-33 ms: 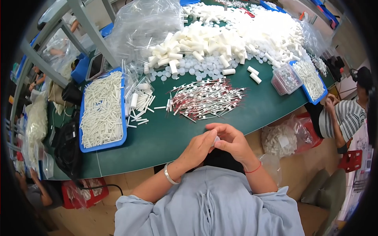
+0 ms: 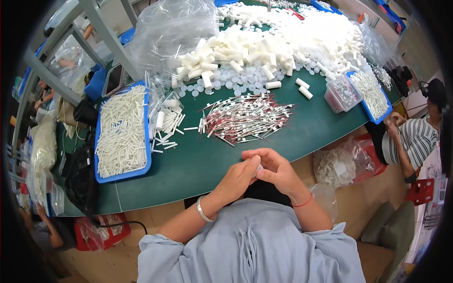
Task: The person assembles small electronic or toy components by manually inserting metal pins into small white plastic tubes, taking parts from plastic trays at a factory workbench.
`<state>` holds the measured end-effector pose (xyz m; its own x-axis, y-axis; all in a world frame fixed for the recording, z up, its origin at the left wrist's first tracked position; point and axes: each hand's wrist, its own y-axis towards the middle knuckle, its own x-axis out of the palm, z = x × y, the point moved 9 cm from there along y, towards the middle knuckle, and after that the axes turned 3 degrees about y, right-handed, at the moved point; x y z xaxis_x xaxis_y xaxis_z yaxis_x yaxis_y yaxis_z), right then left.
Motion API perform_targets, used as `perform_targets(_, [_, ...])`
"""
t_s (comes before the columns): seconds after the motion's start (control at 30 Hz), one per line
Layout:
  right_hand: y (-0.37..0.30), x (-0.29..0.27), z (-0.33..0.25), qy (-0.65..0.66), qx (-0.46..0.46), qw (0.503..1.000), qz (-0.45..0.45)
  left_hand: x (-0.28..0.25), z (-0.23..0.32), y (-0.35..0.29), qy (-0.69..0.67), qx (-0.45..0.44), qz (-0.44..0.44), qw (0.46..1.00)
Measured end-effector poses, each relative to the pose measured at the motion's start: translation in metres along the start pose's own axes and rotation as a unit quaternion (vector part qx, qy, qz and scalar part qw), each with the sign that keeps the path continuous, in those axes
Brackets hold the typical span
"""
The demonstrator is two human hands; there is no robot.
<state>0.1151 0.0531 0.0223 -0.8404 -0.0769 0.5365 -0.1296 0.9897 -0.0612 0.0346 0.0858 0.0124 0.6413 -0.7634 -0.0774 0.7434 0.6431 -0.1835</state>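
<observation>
- White sticks (image 2: 121, 132) are piled in a blue tray (image 2: 125, 176) on the bench (image 2: 179, 174).
- By the left hand (image 2: 236, 180), fingers narrowed, a pale piece (image 2: 259, 168) is gripped near the bench edge.
- Wired parts (image 2: 250, 118) are heaped beyond.
- By the right hand (image 2: 278, 175), fingers curled, the same piece is pinched.
- A clear box (image 2: 343, 95) is set farther right.

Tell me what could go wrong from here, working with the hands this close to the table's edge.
The small pale piece between the left hand and right hand is mostly hidden by fingers; it might slip and drop off the table.
The wired parts lie crisscrossed, so pulling one out could tangle others.
The blue tray on the right sits at the edge; a bump might spill its white sticks.
</observation>
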Motion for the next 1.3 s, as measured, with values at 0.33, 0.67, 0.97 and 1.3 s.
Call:
perform_targets(0.33, [-0.016,0.008,0.021,0.061,0.035,0.997,-0.025,0.012,0.01,-0.012,0.016,0.092,-0.004,0.996])
perform_targets(0.67, [-0.018,0.0,0.025,0.054,0.055,0.996,-0.04,0.017,-0.007,-0.004,-0.046,0.019,-0.007,0.999])
perform_targets(0.97, [-0.031,-0.011,0.029,0.115,0.082,0.99,0.002,0.036,-0.01,-0.004,-0.177,-0.055,-0.039,0.982])
perform_targets(1.3, [-0.08,-0.003,-0.035,-0.494,-0.261,0.825,0.088,0.064,-0.023,0.007,-0.31,-0.171,-0.064,0.933])
